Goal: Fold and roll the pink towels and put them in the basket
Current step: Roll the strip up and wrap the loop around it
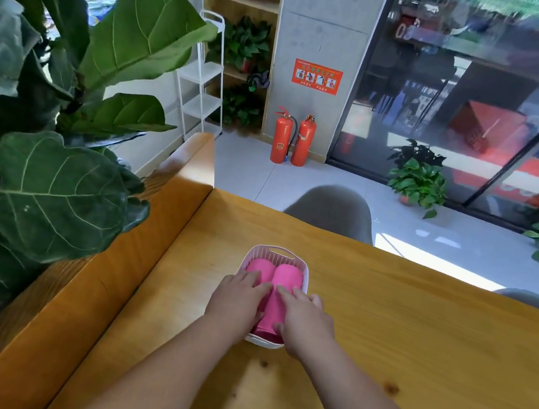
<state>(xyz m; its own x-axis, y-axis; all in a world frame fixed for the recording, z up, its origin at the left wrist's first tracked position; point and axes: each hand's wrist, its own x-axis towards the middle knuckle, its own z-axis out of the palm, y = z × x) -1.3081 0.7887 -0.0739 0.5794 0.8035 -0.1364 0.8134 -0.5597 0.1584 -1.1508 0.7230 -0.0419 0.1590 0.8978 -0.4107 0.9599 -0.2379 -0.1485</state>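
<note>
2 rolled pink towels (288,274) are packed side by side in the basket (257,253) on the bench (414,341), laid 12 to 6 o'clock. The left hand (236,297) and right hand (306,321) are rested on them with straight fingers, grasping nothing, seemingly to press the rolls snug.

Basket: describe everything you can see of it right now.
The basket is small, pale pink and white, plastic by its look, with slotted walls and a handle cut-out in the far rim. It stands upright on the wooden table. Two rolled pink towels lie side by side inside it. The left hand and the right hand rest on the towels, hiding much of its near end.
</note>
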